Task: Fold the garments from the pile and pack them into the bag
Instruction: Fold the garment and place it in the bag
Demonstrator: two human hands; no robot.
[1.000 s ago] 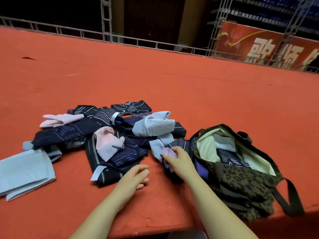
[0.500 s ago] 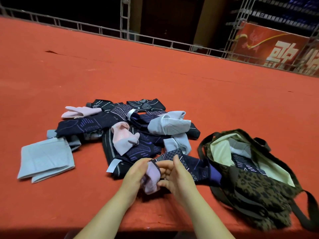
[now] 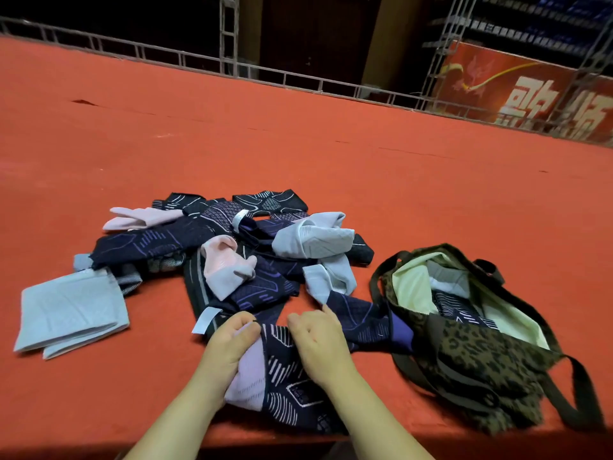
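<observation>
**Both hands hold one dark garment at the near edge**

I see my left hand (image 3: 232, 346) with its fingers curled, gripping a dark garment (image 3: 288, 380). My right hand (image 3: 320, 343) is curled on the same cloth, just beside the left hand. The cloth is dark navy with thin pale lines on it, and it has a soft lilac part (image 3: 247, 376) that sits under my left hand. It lies bunched on the red table (image 3: 365, 180), close to the near edge, and stretches out to the right of my right hand.

Just past my fingers is the pile (image 3: 232, 247). It is a messy heap of navy pieces with purple marks, plus pale pink and pale blue ones. A small white tag (image 3: 205, 320) sticks out near my left hand.

Far to the left of my left hand lies a folded pale blue piece (image 3: 71, 313), flat and neat, a little apart from the pile.

To the right of my right hand is the bag (image 3: 481, 353). It is leopard print with dark straps and a pale green lining. Its mouth is open, and I can see striped dark cloth and something pale inside.
</observation>
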